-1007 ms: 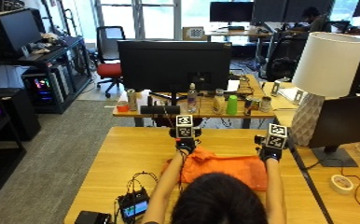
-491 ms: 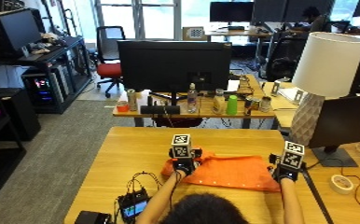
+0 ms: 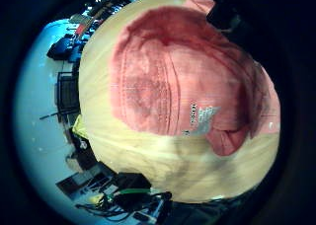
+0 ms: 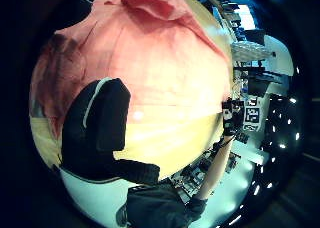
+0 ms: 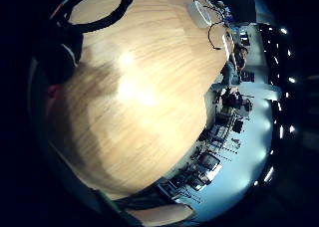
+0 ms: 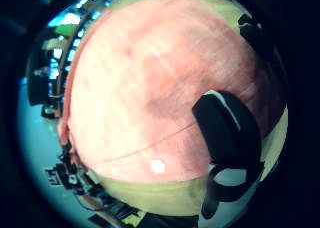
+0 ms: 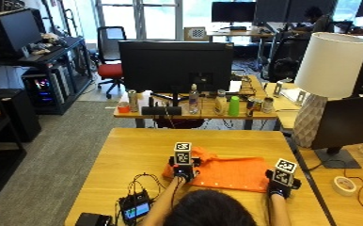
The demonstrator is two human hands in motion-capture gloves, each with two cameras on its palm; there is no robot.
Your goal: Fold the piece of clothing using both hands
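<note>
An orange garment (image 7: 232, 173) lies spread flat on the wooden table (image 7: 138, 150), just in front of the person. My left hand (image 7: 183, 170) grips its left end, where the cloth bunches up a little. In the left thumb side view the thumb (image 4: 95, 123) lies on the cloth (image 4: 150, 53). A white label (image 3: 201, 120) shows on the garment (image 3: 158, 77) under this palm. My right hand (image 7: 280, 186) holds the near right corner, its thumb (image 6: 225, 133) pressing on the cloth (image 6: 145, 88). Beyond that corner lies bare table (image 5: 139, 97).
A small black device with a lit screen (image 7: 134, 210) and its cables sit at the table's front left, beside a black box (image 7: 94, 220). A tape roll (image 7: 343, 184) lies on the neighbouring table to the right, near a lamp (image 7: 328, 61).
Both hands have drawn back toward the person and moved apart, the right one farther to the right. The garment has been pulled out wider and flatter between them.
</note>
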